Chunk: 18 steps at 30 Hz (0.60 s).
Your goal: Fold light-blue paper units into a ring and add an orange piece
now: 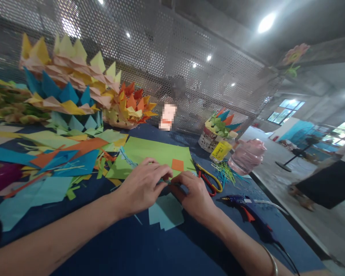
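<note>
My left hand [146, 182] and my right hand [194, 191] meet near the middle of the table, thumbs and fingertips pinched together. Between them is a small piece of blue paper [166, 181], mostly hidden by the fingers. Below the hands lie several overlapping light-blue paper squares [167, 216]. Just beyond my fingers, a small orange paper square [177, 165] rests on a bright green sheet [149, 153]. Scissors [214, 180] with red and yellow handles lie beside my right hand. Farther right is a blue glue gun [247, 205] with a red trigger.
Folded-paper crowns [71, 92] stand at the back left, behind scattered paper strips and sheets [66, 153]. At the back right are a decorated basket [205, 140], a yellow-labelled bottle [220, 150], a pink plastic package [247, 155] and paper shreds [227, 172]. A perforated metal panel [149, 65] rises behind.
</note>
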Tool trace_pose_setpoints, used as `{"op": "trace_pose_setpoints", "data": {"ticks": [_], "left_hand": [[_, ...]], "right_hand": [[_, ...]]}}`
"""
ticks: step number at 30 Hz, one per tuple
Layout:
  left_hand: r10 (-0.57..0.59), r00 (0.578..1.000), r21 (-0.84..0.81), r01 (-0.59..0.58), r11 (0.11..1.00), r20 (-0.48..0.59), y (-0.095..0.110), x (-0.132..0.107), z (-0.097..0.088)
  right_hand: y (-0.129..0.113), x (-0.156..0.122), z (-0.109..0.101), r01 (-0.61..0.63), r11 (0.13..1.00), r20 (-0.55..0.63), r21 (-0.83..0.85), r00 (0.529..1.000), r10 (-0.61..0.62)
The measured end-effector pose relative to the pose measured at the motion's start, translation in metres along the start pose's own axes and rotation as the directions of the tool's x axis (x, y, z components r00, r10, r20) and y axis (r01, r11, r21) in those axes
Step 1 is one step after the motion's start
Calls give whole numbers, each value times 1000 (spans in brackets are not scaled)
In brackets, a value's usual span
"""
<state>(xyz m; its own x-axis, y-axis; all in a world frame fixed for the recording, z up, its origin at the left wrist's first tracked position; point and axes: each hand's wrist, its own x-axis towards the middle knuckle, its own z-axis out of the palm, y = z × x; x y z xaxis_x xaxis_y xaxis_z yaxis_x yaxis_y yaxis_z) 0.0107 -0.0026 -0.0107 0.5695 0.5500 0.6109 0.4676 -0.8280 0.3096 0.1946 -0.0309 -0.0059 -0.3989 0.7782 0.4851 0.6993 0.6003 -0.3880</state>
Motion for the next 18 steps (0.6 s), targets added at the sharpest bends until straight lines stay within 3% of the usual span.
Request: {"op": "trace_pose_setpoints", "data": {"ticks": [10,18], "left_hand": [[-17,995,94,7,996,100,-2,1,2],[3,996,160,-18,987,93,0,1,0]], "right_hand": [[-3,1,2,26,997,31,-78,999,-24],[-8,-1,3,58,995,51,-77,997,-54]]}}
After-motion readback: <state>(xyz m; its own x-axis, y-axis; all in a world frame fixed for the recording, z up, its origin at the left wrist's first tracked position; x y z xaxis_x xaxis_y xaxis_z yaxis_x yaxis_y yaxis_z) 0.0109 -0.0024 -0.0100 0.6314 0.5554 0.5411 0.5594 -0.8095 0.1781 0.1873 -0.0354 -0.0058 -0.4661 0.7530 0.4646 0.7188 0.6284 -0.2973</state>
